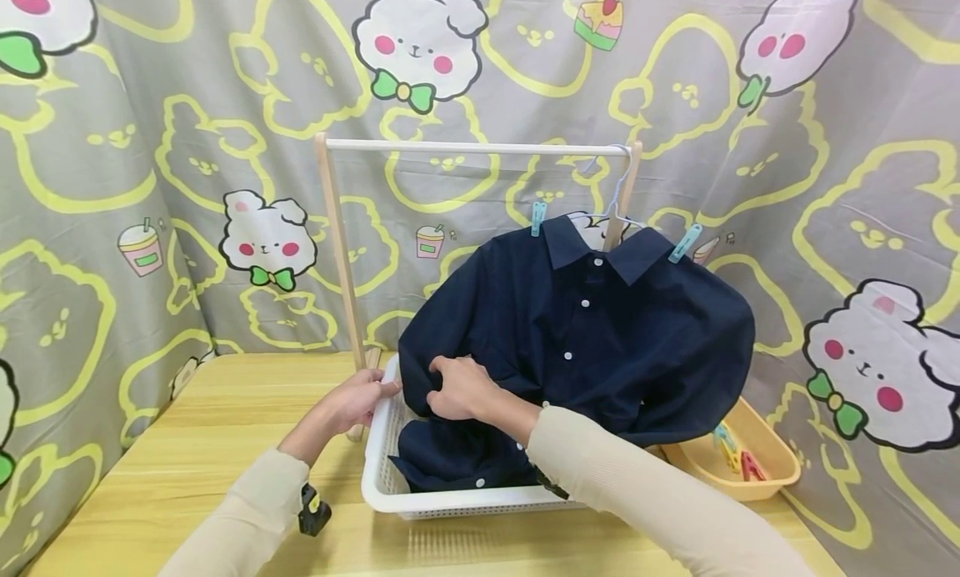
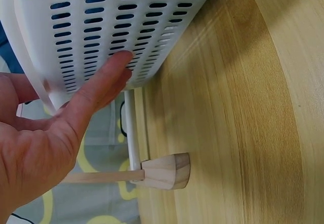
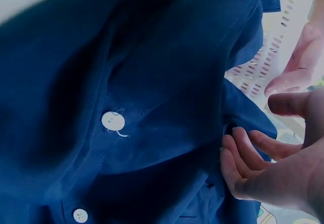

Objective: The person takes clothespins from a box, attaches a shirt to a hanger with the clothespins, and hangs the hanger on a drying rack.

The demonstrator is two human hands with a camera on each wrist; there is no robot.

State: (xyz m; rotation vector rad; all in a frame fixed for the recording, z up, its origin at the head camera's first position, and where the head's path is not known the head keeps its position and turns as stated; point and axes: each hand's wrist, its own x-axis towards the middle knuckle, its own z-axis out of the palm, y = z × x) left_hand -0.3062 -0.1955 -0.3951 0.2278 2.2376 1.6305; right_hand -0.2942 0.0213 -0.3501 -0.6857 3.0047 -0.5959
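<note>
A navy button-up shirt [image 1: 577,335] hangs on a thin hanger [image 1: 617,210], with a blue clothespin [image 1: 538,218] at one shoulder and another blue clothespin [image 1: 686,243] at the other. Its lower part lies in a white plastic basket [image 1: 465,500]. My left hand [image 1: 356,400] grips the basket's left rim; in the left wrist view its fingers [image 2: 109,74] lie against the perforated outer wall. Near the shirt's sleeve on the left is my right hand [image 1: 465,389]. In the right wrist view its fingertips [image 3: 230,158] touch the navy cloth, thumb and fingers spread apart.
A rack with wooden posts [image 1: 341,260] and a white rail [image 1: 472,148] stands behind the basket. To the right, a yellow tray [image 1: 780,469] holds several clothespins [image 1: 750,467]. The wooden table [image 1: 180,444] meets a patterned curtain [image 1: 225,102] at its back.
</note>
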